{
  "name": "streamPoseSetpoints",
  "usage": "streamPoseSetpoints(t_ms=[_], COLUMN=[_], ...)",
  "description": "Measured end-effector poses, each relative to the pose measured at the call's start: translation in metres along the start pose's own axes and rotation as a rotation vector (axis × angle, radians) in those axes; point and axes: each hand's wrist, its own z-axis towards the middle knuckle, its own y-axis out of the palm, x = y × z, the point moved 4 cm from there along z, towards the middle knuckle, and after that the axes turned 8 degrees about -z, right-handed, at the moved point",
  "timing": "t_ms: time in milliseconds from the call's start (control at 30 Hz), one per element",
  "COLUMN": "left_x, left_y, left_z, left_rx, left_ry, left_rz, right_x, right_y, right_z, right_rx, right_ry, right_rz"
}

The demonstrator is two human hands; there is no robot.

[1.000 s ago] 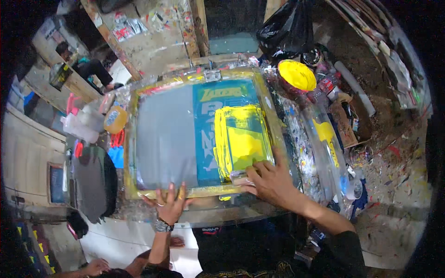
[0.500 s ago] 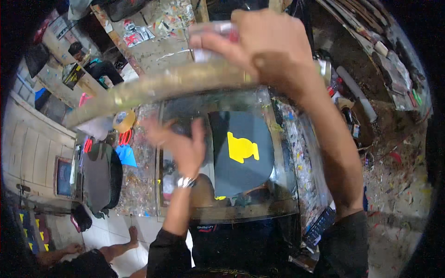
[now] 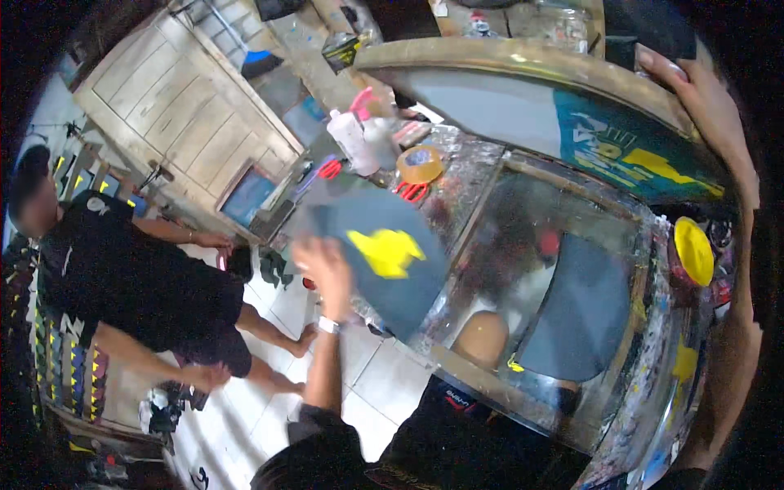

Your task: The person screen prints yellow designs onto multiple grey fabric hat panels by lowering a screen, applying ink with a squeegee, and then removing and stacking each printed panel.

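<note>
My left hand (image 3: 327,273), blurred by motion, grips the left edge of a dark grey flat panel (image 3: 400,306) with a bright yellow printed shape. The panel is held up left of the glass-topped worktable (image 3: 498,237). On that glass lies a plain dark grey curved shape (image 3: 580,310) with a small yellow spot at its lower left corner. At the upper right, my right hand (image 3: 690,82) holds the wooden frame of a printing screen (image 3: 523,61), tilted up over the far side of the glass. The screen's mesh carries teal and yellow areas.
Orange-handled scissors (image 3: 411,192), a roll of tape (image 3: 420,166) and a white bottle (image 3: 349,135) stand on the cluttered far-left tabletop. A yellow round dish (image 3: 693,251) is beyond the glass's right edge. Another person (image 3: 155,278) in black is at the left, beside a door (image 3: 192,106).
My left hand has taken the yellow-printed panel off the glass and moved it left. The screen frame has shifted right with my right hand. My view has turned left, bringing the other person into fuller sight.
</note>
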Motion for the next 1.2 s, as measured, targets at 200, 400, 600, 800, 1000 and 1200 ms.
streamPoseSetpoints(t_ms=[200, 400, 600, 800, 1000, 1200], left_x=[-0.011, 0.248, 0.261, 0.251, 0.247, 0.259], left_y=[-0.045, 0.042, 0.060, 0.056, 0.054, 0.018], left_z=[0.071, -0.143, -0.188, -0.190, -0.187, -0.109], left_rx=[0.148, -1.091, -1.283, -1.307, -1.288, -0.886], left_ry=[0.172, 0.754, 0.813, 0.770, 0.755, 0.108], left_rz=[0.192, -0.392, -0.528, -0.557, -0.563, -1.231], right_x=[-0.076, -0.058, -0.066, -0.068, -0.077, -0.101], right_y=[-0.043, -0.038, -0.058, -0.056, -0.051, -0.039], right_z=[-0.026, -0.016, -0.019, -0.013, -0.043, -0.144], right_rx=[0.045, -0.029, -0.036, -0.103, -0.116, 0.110], right_ry=[-0.145, -0.015, -0.038, 0.010, -0.044, -0.097], right_rz=[-0.041, -0.048, -0.047, 0.010, -0.026, -0.073])
